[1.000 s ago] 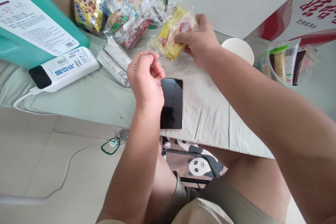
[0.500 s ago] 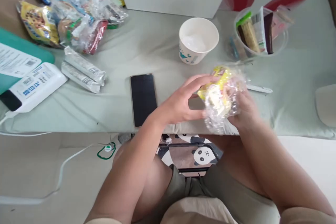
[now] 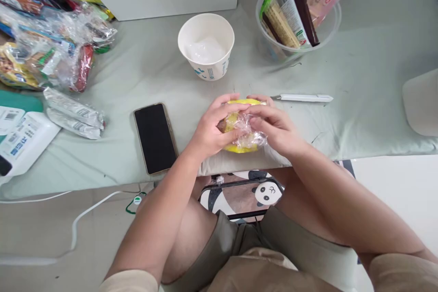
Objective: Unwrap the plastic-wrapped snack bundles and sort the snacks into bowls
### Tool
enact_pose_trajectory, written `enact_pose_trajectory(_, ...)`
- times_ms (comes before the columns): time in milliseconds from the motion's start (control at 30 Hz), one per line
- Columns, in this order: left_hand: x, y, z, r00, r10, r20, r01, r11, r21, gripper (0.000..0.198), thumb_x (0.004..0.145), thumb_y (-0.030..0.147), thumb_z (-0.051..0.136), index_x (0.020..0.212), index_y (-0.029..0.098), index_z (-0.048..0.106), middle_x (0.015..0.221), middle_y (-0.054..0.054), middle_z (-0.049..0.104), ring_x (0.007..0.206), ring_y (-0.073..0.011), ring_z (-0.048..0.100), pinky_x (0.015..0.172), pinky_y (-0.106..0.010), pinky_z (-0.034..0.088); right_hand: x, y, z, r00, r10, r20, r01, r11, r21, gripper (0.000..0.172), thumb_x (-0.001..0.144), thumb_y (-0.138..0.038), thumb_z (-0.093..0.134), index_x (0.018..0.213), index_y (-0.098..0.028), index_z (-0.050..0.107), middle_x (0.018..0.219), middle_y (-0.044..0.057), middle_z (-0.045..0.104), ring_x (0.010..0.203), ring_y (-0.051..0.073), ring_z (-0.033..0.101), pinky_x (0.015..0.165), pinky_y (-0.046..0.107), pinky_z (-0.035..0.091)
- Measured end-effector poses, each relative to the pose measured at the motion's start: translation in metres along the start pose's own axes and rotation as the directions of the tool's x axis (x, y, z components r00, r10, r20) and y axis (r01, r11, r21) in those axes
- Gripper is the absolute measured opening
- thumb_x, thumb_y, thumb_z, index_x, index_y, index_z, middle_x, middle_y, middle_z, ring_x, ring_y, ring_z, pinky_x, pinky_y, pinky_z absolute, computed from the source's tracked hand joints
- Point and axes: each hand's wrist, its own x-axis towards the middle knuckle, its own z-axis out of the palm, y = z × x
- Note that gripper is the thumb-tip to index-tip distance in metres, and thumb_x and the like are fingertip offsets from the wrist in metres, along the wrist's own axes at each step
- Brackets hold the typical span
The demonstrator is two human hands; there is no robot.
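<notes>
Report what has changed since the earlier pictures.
The yellow snack packet has moved right and toward the person, from beside the snack pile to the near side of the cloth-covered table. The right hand alone gripped it at first; the left hand has since taken hold too. The smartphone, paper cup and clear plastic tub stayed put.

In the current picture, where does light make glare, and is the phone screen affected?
Head view: small bright glints on the crumpled clear wrap of the yellow packet, held by left hand and right hand; head view: the phone shows a dark screen without strong glare.
</notes>
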Motion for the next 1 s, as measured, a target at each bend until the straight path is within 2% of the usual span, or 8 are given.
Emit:
enact_pose_trajectory(133, 0.001, 0.001, -0.003, 0.978, -0.071, -0.195, 0.076, 0.997, 0.021, 0.041, 0.082, 0.063, 0.080, 0.100, 0.026, 0.083, 0.138, -0.014, 0.067, 0.129, -0.0299, 0.067, 0.103, -0.044, 0.060, -0.002, -0.004, -0.007, 0.997, -0.065, 0.042, 0.067, 0.996, -0.051, 0.058, 0.092, -0.069, 0.062, 0.138, -0.035, 0.063, 0.160, 0.008, 0.047, 0.155, 0.033, 0.041, 0.117, 0.053, 0.049)
enact_pose_trajectory(200, -0.001, 0.002, -0.006, 0.968, -0.121, -0.218, 0.129, 0.991, 0.024, 0.038, 0.081, 0.060, 0.083, 0.096, 0.026, 0.083, 0.140, -0.013, 0.067, 0.128, -0.0304, 0.068, 0.100, -0.043, 0.061, -0.001, -0.006, -0.006, 0.987, -0.143, 0.077, 0.155, 0.973, -0.174, 0.065, 0.084, -0.066, 0.074, 0.138, -0.032, 0.063, 0.161, 0.011, 0.046, 0.153, 0.036, 0.043, 0.119, 0.054, 0.047)
enact_pose_trajectory(267, -0.003, 0.004, -0.006, 0.972, -0.142, -0.188, 0.149, 0.989, 0.023, 0.031, 0.082, 0.053, 0.084, 0.095, 0.026, 0.084, 0.139, -0.012, 0.069, 0.124, -0.0298, 0.070, 0.101, -0.044, 0.061, 0.001, -0.007, -0.001, 0.980, -0.196, 0.033, 0.198, 0.942, -0.271, 0.042, 0.087, -0.056, 0.074, 0.118, -0.028, 0.071, 0.146, 0.012, 0.058, 0.141, 0.034, 0.054, 0.118, 0.054, 0.047)
enact_pose_trajectory(367, -0.008, 0.006, -0.002, 0.984, -0.118, -0.137, 0.124, 0.992, 0.038, 0.022, 0.083, 0.043, 0.083, 0.096, 0.025, 0.084, 0.137, -0.011, 0.069, 0.119, -0.0281, 0.072, 0.102, -0.044, 0.062, 0.007, -0.006, 0.011, 0.984, -0.133, -0.122, 0.096, 0.959, -0.267, 0.014, 0.091, -0.038, 0.067, 0.095, -0.024, 0.068, 0.115, 0.009, 0.067, 0.107, 0.025, 0.067, 0.096, 0.044, 0.057)
enact_pose_trajectory(467, -0.011, 0.007, 0.003, 0.987, -0.020, -0.159, 0.036, 0.994, 0.103, 0.020, 0.085, 0.040, 0.082, 0.098, 0.024, 0.083, 0.134, -0.011, 0.069, 0.120, -0.0277, 0.071, 0.107, -0.045, 0.059, 0.013, -0.006, 0.021, 0.975, -0.023, -0.220, -0.017, 0.984, -0.178, 0.019, 0.082, -0.028, 0.067, 0.099, -0.024, 0.060, 0.103, 0.005, 0.066, 0.088, 0.018, 0.063, 0.073, 0.034, 0.054)
enact_pose_trajectory(633, -0.014, 0.006, 0.007, 0.973, 0.130, -0.192, -0.090, 0.975, 0.203, 0.032, 0.097, 0.039, 0.069, 0.125, 0.029, 0.077, 0.132, -0.011, 0.070, 0.124, -0.0257, 0.068, 0.104, -0.041, 0.060, 0.016, -0.009, 0.030, 0.970, -0.030, -0.240, -0.029, 0.971, -0.238, 0.012, 0.080, -0.029, 0.065, 0.087, -0.024, 0.058, 0.092, 0.002, 0.063, 0.075, 0.015, 0.055, 0.065, 0.031, 0.047)
enact_pose_trajectory(833, -0.015, 0.009, 0.002, 0.968, -0.001, -0.250, 0.041, 0.987, 0.154, 0.018, 0.093, 0.036, 0.071, 0.097, 0.026, 0.086, 0.131, -0.010, 0.070, 0.087, -0.0177, 0.072, 0.074, -0.034, 0.063, 0.010, -0.013, -0.006, 0.962, -0.220, -0.161, 0.134, 0.896, -0.422, 0.026, 0.086, -0.027, 0.059, 0.112, -0.025, 0.065, 0.113, 0.009, 0.069, 0.110, 0.027, 0.065, 0.093, 0.044, 0.056)
enact_pose_trajectory(1000, -0.011, 0.012, -0.004, 0.936, -0.086, -0.342, 0.108, 0.993, 0.045, 0.018, 0.088, 0.041, 0.078, 0.088, 0.024, 0.085, 0.124, -0.010, 0.073, 0.099, -0.0217, 0.072, 0.064, -0.028, 0.056, -0.001, 0.002, -0.058, 0.921, -0.129, -0.368, -0.218, 0.613, -0.759, 0.036, 0.084, -0.024, 0.063, 0.119, -0.023, 0.072, 0.134, 0.018, 0.063, 0.128, 0.039, 0.059, 0.113, 0.061, 0.045)
